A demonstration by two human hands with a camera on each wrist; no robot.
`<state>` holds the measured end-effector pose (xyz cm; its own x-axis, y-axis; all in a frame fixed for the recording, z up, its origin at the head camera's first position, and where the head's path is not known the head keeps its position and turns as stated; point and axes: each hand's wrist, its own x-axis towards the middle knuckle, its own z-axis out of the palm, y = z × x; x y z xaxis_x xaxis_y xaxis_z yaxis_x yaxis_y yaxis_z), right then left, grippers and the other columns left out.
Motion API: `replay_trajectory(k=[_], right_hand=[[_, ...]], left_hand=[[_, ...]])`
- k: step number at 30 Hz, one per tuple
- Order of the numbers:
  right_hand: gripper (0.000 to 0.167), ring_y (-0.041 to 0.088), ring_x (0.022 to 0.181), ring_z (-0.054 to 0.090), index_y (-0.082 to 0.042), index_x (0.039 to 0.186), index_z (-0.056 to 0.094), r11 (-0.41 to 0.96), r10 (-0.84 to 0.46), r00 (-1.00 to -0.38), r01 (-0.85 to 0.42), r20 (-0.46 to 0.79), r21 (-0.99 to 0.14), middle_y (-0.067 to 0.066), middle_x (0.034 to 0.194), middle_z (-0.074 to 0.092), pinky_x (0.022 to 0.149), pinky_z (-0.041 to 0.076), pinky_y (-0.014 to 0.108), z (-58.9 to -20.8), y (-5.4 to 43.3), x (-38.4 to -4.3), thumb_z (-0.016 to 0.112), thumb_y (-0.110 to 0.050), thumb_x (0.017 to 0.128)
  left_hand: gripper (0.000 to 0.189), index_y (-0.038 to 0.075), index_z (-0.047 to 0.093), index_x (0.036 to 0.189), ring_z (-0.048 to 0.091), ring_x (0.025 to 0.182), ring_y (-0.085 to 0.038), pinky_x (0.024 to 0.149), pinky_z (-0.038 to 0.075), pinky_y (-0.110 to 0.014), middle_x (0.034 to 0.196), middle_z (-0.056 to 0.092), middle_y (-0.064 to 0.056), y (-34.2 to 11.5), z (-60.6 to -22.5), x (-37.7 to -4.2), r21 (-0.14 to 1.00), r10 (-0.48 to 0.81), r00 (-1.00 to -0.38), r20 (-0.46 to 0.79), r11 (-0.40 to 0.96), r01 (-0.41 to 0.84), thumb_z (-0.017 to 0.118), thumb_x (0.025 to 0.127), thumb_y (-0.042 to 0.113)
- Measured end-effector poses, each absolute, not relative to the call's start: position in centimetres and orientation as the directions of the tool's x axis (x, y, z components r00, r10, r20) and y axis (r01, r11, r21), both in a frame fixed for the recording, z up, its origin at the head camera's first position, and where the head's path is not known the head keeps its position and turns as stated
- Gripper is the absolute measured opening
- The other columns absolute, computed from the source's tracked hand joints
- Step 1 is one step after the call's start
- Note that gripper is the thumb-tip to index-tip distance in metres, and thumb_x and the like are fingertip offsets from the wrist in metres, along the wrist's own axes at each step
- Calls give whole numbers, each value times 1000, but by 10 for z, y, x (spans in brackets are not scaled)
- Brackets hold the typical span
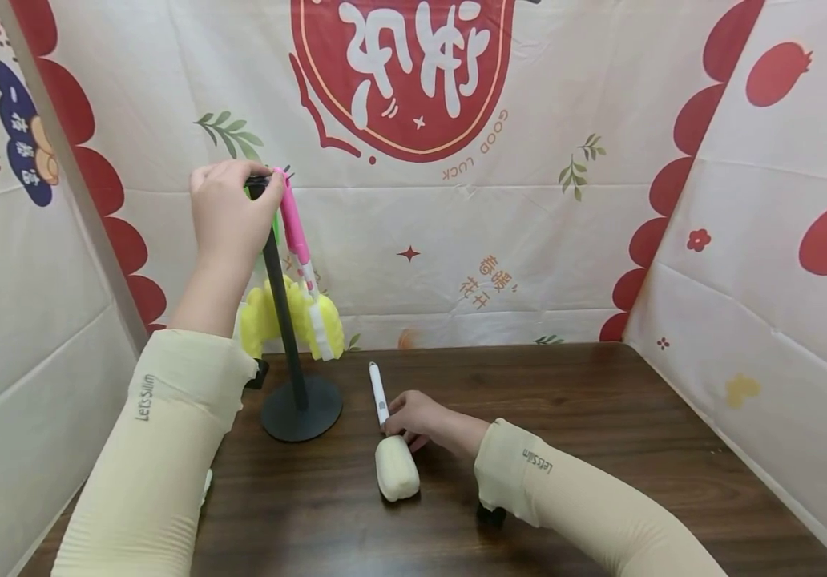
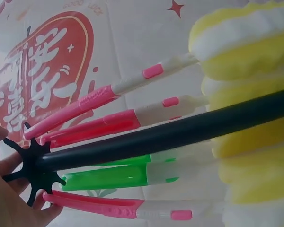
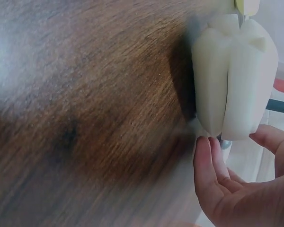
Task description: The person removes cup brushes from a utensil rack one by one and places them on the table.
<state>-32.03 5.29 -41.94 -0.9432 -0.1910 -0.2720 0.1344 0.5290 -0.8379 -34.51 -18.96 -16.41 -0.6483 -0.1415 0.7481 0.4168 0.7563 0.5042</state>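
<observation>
Clasping a white sponge brush [image 1: 397,466] at the base of its head, lower centre of frame, on the worktop [image 1: 529,393], in the right hand's loose, part-closed grip [image 1: 417,415]; curling the left hand [image 1: 229,204] round a black stand's [image 1: 285,320] hooked top, upper left, above hanging pink-handled brushes [image 2: 98,101]; facing a patterned sheet [image 1: 565,264].

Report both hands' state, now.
Left hand: closed, holding the black, round-based stand by its pronged top.
Right hand: closed, holding the white-handled, cream-sponge brush.
</observation>
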Motion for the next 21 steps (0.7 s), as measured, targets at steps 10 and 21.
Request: replay_trajectory(k=[10,21], right_hand=[[54,23,67,61,5,131,48,539,-162,-963,98,-217,-837,16,89,68,65,57,43,-410,54,-320,69,-12,84],[49,18,63,57,3,129,51,512,-119,-987,28,-104,-858,13,90,63,55,53,34,-401,56,-324,63,-11,84]], left_hand=[[37,8,75,111,54,106,-29,90,43,-42,109,70,-10,-188,-169,-353,355,-93,-502,860,816,456,57,95,36],[35,-2,73,94,52,91,-36,81,44,-44,97,67,-17,-188,-181,-367,242,-69,-338,939,830,503,54,96,27]])
